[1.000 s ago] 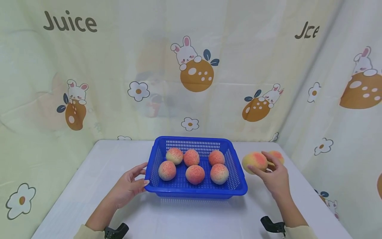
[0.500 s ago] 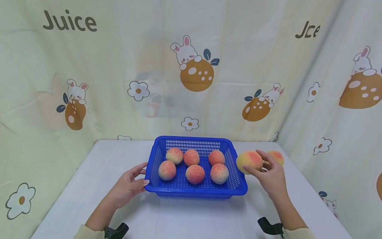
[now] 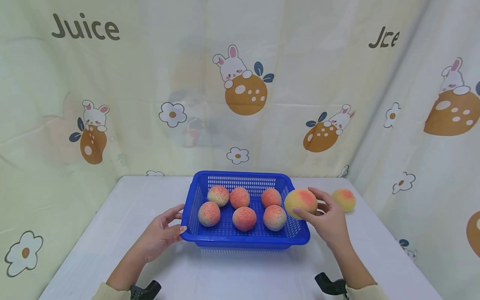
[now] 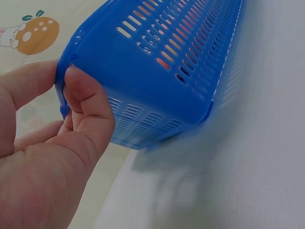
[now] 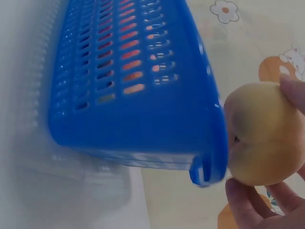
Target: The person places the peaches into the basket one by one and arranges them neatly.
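A blue plastic basket [image 3: 245, 240] with slotted walls stands on the table and holds several pink-and-cream speckled peaches [image 3: 245, 219]. At its left side my left hand [image 3: 161, 235] pinches the rim between thumb and fingers; the left wrist view shows the thumb against the rim [image 4: 66, 81]. My right hand [image 3: 331, 221] grips a larger yellow peach [image 3: 301, 203] with a red blush, over the basket's right rim. In the right wrist view this yellow peach [image 5: 267, 133] appears close beside the basket's rim, with the fingertips around it.
Another yellow-and-red peach [image 3: 344, 200] lies on the white table [image 3: 258, 275] to the right, behind the right hand. A printed curtain [image 3: 180, 154] hangs behind the table and along its sides.
My right hand has carried the yellow peach leftward, from beside the basket to over its right rim. The left hand and the basket stay in place. The other yellow peach is now more fully visible.
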A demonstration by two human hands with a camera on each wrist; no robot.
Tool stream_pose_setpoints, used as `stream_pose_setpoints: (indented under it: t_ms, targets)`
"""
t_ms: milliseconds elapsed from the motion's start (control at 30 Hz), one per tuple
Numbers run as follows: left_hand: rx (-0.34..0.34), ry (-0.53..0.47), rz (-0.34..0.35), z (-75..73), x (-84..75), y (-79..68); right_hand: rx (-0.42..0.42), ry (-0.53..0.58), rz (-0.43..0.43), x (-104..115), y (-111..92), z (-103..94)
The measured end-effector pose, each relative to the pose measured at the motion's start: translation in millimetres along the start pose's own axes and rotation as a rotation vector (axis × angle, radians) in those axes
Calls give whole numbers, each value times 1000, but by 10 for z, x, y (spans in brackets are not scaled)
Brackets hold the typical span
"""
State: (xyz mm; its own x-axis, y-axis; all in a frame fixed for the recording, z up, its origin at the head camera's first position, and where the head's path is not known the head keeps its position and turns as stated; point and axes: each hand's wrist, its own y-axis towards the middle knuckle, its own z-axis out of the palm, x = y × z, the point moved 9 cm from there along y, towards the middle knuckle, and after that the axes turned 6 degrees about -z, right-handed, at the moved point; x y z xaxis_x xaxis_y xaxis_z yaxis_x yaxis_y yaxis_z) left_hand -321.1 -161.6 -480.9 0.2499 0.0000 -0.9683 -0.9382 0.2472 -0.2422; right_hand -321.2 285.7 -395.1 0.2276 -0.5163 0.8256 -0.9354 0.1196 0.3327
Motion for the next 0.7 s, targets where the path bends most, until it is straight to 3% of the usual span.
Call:
stream_pose_setpoints:
  t_ms: [367, 700]
  targets:
    - [-9, -5, -4, -5, 0, -14, 55, 37, -22, 82, 0, 248]
    - [2, -19, -8, -2, 1, -4, 110, 7, -17, 194, -42, 454]
